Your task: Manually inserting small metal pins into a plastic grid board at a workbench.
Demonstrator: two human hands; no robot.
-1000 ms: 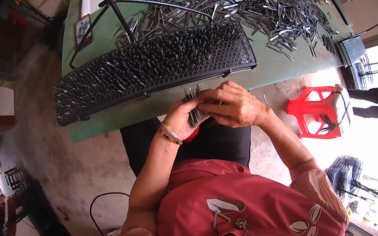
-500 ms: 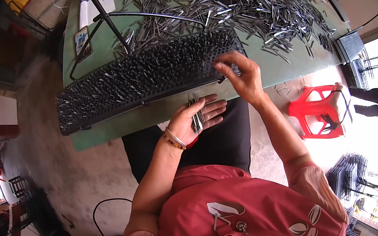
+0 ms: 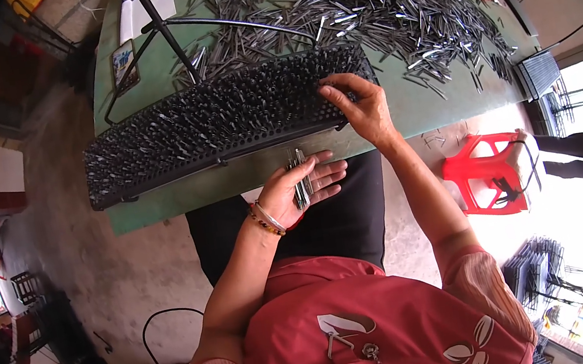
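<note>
My left hand (image 3: 297, 185) lies palm up near the table edge. Its thumb presses a small bundle of thin dark metal strips (image 3: 299, 181) against the palm, while the other fingers stretch out. A long black perforated rack (image 3: 177, 166) stands on the table in front of me, with many small upright strips filling most of its holes. My right hand (image 3: 363, 106) is over the rack's right part, thumb and forefinger pinched at the upright strips. Whatever is between those fingertips is too small to make out. Bare holes show beside and below this hand.
A big pile of loose strips (image 3: 386, 8) covers the back of the green table (image 3: 430, 109). Black metal rods (image 3: 239, 22) rise behind the rack. A phone (image 3: 124, 65) lies at the left. On the right are a red plastic stool (image 3: 480, 174) and another person's legs (image 3: 573, 146).
My right hand has moved slightly left and up along the rack, its thumb and forefinger still together. The left hand keeps its bundle almost in place.
</note>
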